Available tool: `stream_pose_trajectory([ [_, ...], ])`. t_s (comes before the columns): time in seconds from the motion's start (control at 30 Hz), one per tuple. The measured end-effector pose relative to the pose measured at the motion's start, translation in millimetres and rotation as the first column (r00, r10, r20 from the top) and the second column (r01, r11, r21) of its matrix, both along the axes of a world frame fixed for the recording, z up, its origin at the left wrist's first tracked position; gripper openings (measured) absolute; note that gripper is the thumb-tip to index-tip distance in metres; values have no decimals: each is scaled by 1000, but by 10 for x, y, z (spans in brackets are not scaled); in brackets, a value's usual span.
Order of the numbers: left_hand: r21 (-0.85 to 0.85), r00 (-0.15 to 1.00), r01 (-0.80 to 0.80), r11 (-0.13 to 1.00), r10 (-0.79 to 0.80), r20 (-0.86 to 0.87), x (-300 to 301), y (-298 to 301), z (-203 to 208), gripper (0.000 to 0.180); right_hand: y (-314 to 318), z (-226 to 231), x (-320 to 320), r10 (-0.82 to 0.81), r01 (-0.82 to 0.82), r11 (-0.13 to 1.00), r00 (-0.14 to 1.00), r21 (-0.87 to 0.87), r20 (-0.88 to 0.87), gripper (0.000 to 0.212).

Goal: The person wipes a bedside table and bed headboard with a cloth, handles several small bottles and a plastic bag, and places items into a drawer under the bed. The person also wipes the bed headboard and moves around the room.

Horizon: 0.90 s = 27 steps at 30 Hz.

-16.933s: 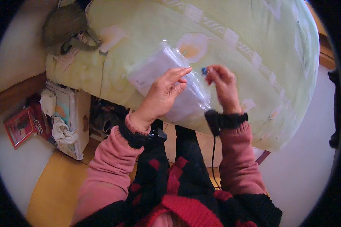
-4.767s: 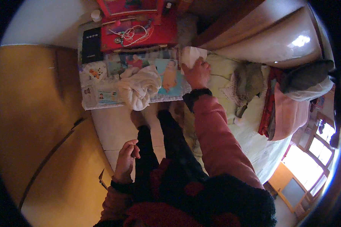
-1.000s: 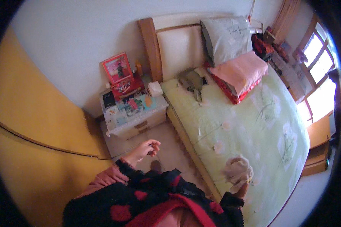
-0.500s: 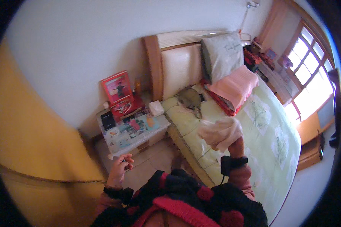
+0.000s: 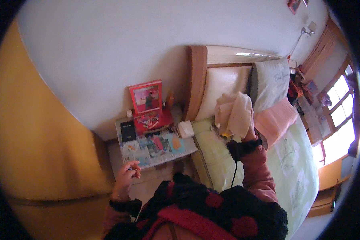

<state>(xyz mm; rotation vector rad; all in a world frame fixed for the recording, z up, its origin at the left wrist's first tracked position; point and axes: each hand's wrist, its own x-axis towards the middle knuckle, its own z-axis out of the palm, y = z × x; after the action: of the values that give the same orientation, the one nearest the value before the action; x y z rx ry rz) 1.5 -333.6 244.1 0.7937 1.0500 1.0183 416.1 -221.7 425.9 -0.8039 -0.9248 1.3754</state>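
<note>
A pale pinkish-beige cloth point(image 5: 233, 114) hangs bunched in my right hand point(image 5: 251, 131), raised over the head end of the bed point(image 5: 286, 168). The cloth covers most of that hand's fingers. At the front left corner of the nightstand point(image 5: 150, 161) is my left hand point(image 5: 126, 176), its fingers curled in; a small dark spot shows among them, too small to name. Behind the cloth, a folded pink towel point(image 5: 276, 122) lies on the bed against a grey pillow point(image 5: 271, 85).
On the nightstand stand an open red box point(image 5: 153, 120) with a framed lid, a black box point(image 5: 128, 131) and a white tissue pack point(image 5: 185, 129). A padded headboard point(image 5: 228, 84) backs the bed. To the left rises a yellow wooden surface point(image 5: 48, 140).
My right hand has lifted the cloth farther toward the headboard. The view has shifted, so bed and nightstand sit differently in it. My left hand stays curled near the nightstand.
</note>
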Motion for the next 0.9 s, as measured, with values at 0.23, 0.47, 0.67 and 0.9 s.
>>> stream_pose_trajectory([
  [0.23,-114,997,21,993,-30,-72,421,955,67,39,2570,-281,1119,-193,241,942,958,235,-212,31],
  [0.47,-215,992,-123,969,122,-17,341,1035,52,37,3904,-650,643,-761,482,473,-197,737,618,37],
  [0.67,-189,996,-42,981,27,-82,4,1286,19,36,3495,-767,-399,-892,139,438,-50,888,448,39],
  [0.9,-92,998,-5,996,-1,-68,-317,1465,228,34,2247,-949,-761,-63,56,998,764,30,642,31],
])
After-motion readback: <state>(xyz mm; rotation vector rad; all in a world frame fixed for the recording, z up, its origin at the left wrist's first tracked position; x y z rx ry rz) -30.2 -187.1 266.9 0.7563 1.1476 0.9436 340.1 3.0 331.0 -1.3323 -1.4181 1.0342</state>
